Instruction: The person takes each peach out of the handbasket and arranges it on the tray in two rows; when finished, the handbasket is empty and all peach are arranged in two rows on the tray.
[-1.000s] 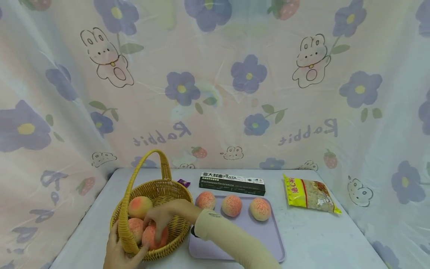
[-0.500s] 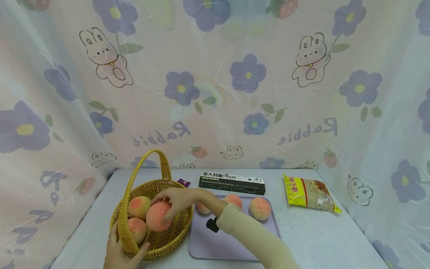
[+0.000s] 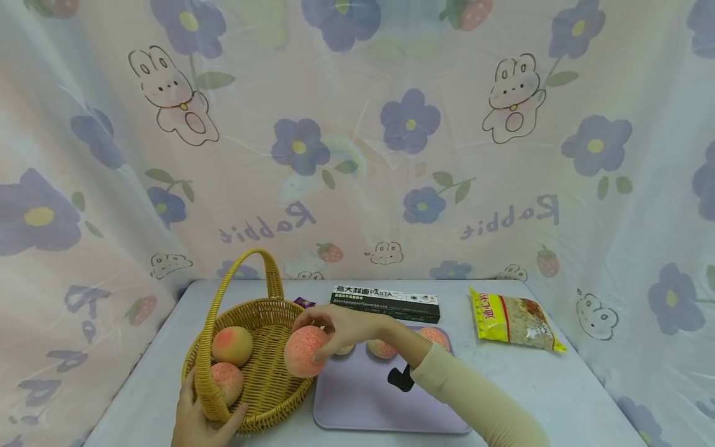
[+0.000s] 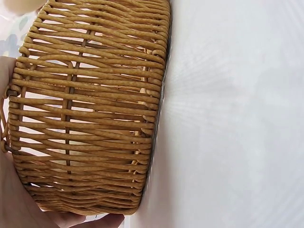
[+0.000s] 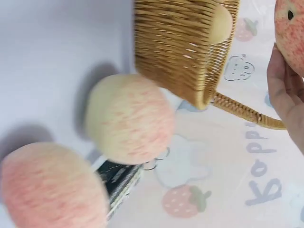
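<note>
At about seven o'clock, nearest the viewer, the left hand (image 3: 197, 425) grips the near rim of a wicker basket (image 3: 267, 397), thumb curled against the weave; two peaches (image 3: 231, 346) lie inside it; at the centre, the right hand (image 3: 341, 326) grasps another peach (image 3: 303, 351), lifted above the basket's right rim beside a lilac tray (image 3: 363, 397); more peaches (image 3: 433, 336) sit along the tray's far edge, partly hidden by the arm; farther off, at twelve o'clock, lies a dark pasta box (image 3: 384, 302); at two o'clock, a yellow packet (image 3: 516, 321).
</note>
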### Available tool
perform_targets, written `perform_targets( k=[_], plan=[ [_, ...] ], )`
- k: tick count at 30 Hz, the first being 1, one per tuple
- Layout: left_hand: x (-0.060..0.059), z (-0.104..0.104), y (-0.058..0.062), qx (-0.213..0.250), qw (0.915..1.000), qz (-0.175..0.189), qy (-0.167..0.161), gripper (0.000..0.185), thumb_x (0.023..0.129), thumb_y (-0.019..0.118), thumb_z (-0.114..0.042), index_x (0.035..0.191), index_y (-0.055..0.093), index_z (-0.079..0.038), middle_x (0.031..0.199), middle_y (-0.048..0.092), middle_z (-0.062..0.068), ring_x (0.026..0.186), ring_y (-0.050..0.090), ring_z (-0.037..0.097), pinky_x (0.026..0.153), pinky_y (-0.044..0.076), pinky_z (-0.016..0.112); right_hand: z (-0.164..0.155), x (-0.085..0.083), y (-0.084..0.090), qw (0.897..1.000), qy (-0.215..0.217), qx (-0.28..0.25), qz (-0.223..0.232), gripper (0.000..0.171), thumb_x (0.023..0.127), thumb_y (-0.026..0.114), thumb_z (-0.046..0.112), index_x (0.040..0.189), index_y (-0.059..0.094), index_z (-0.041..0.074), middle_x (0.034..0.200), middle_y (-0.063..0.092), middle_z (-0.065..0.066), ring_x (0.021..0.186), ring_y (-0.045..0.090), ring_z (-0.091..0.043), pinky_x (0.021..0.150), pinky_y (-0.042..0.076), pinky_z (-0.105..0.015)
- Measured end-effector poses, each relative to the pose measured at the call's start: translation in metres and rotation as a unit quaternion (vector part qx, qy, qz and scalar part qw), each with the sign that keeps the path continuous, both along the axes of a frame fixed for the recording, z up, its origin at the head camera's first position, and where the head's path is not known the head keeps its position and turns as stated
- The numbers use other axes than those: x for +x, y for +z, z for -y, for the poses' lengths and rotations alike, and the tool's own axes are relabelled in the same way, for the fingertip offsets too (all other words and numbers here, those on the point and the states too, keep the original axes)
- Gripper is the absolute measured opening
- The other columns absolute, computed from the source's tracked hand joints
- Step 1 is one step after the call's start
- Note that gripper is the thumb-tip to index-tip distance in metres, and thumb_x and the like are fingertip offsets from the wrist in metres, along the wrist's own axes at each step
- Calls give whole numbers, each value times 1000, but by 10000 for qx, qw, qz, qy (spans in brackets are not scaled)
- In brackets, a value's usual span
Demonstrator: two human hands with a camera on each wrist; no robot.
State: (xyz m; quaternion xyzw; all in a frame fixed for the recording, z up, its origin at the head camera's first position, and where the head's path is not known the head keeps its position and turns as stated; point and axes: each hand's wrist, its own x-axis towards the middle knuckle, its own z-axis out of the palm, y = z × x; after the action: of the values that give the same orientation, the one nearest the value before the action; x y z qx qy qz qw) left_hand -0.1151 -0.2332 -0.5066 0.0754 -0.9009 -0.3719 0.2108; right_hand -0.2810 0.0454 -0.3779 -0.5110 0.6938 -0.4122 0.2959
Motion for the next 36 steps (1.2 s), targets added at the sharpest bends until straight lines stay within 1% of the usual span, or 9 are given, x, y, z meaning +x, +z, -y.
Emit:
perform_targets(
  k=[4,5,7,11,12,19,24,28,36],
  plan=[
    [0,0,-2,38,10000,-58,13,81,73,89,-35,132,55,9,151,21,36,128,31,62,93,32,77,-16,5,-9,9998,-118,100,85,60,80,76,17,135,53,12,124,56,8,111,56,-8,97,51,-31],
    [0,0,-2,49,10000,-60,19,81,73,89,-35,132,55,9,151,21,36,128,31,62,93,32,77,-19,6,-11,9996,-143,119,192,61,79,76,17,135,52,10,124,56,8,111,56,-9,97,51,-31],
    [0,1,-2,71,10000,-58,34,81,73,89,-35,131,55,9,151,21,35,128,31,62,93,32,77,-25,10,-16,9986,-268,177,423,61,78,77,18,134,53,13,123,57,8,111,56,-9,96,51,-31],
    [0,0,-2,60,9999,39,76,80,73,89,-37,130,56,9,152,21,35,128,31,61,93,33,76,-36,16,-26,9969,-453,224,598,61,77,77,16,134,54,13,126,55,7,114,55,-10,98,48,-30],
    [0,0,-2,49,9999,43,88,79,73,89,-37,129,57,9,151,21,35,128,32,60,93,33,76,-38,17,-29,9971,-496,263,519,60,77,77,18,133,54,15,127,54,7,114,55,-10,98,48,-29],
    [0,0,-3,75,9999,-115,70,75,73,90,-34,127,59,8,150,23,35,126,33,60,92,34,76,-48,21,-53,9970,-511,571,-102,60,77,77,24,133,56,18,123,56,16,110,53,-7,97,46,-28],
    [0,-1,0,46,9999,14,102,78,73,89,-36,130,57,7,151,22,34,128,33,59,93,34,74,-48,22,-68,9971,-401,630,-125,56,79,79,22,131,57,20,122,57,16,110,52,-5,97,45,-26],
    [0,-1,1,24,9999,90,106,80,73,89,-37,131,56,7,152,21,33,128,32,58,94,33,74,-50,23,-77,9964,-452,706,-95,55,79,79,20,129,58,21,120,57,16,109,53,-6,97,45,-25],
    [0,-1,-2,25,10000,-49,70,78,73,89,-35,131,56,7,152,21,34,128,31,60,93,32,75,-53,22,-88,9952,-592,778,82,56,78,80,16,130,59,16,118,57,16,109,54,-6,98,45,-23]
  ],
)
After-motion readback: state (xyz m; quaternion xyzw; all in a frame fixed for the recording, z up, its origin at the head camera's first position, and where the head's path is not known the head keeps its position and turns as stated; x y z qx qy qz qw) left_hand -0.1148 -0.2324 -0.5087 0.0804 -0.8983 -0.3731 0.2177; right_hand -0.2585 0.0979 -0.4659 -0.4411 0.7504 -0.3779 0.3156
